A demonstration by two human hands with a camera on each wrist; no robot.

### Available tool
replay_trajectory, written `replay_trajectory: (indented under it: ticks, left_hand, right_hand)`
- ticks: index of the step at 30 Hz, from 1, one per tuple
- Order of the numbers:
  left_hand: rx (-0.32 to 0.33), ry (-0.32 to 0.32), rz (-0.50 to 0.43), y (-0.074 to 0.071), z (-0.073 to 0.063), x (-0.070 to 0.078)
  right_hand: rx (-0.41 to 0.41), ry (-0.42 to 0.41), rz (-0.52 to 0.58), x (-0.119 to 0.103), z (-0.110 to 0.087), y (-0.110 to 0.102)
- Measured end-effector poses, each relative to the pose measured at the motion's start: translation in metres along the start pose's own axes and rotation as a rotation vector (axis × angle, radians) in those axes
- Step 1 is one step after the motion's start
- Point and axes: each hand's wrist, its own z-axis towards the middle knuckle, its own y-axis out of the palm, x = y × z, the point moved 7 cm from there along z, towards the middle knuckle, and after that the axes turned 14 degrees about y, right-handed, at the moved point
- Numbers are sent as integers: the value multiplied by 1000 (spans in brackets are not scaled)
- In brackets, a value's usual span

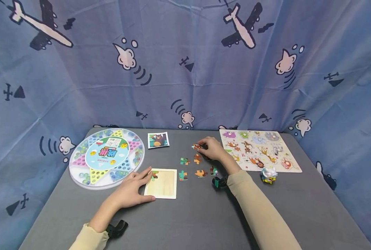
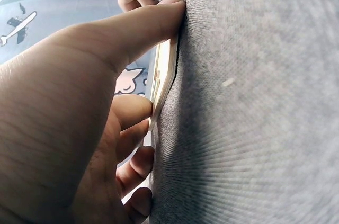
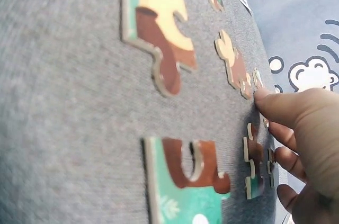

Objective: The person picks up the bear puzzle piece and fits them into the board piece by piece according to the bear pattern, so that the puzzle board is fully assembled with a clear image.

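A shallow square wooden puzzle tray [image 1: 165, 185] lies on the table with one puzzle piece [image 1: 155, 174] in its upper left corner. My left hand [image 1: 130, 189] holds the tray at its left side, thumb along the lower edge [image 2: 172, 62] and forefinger by the upper left corner. Farther right, my right hand [image 1: 213, 148] pinches a brown and white puzzle piece [image 1: 196, 147] at the far end of the loose pieces. Its thumb covers part of that piece [image 3: 258, 78] in the right wrist view. Several loose pieces [image 1: 201, 173] lie between the tray and my right forearm.
A round Chinese checkers board [image 1: 79, 170] lies on the left. Behind the tray is a bear picture card [image 1: 158, 140]. To the right are an animal peg puzzle board [image 1: 285, 146] and a small white-topped toy figure [image 1: 269, 174]. A printed blue curtain [image 1: 185, 86] stands behind the table.
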Motion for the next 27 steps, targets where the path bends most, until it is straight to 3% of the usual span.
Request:
replay_trajectory:
  ticks: [8, 27]
  left_hand:
    - [-2, -6, -6, -1, 0, 1]
    - [-2, -10, -23, -2, -1, 2]
  right_hand:
    - [1, 43, -32, 2, 4, 4]
    - [21, 18, -54, -9, -5, 0]
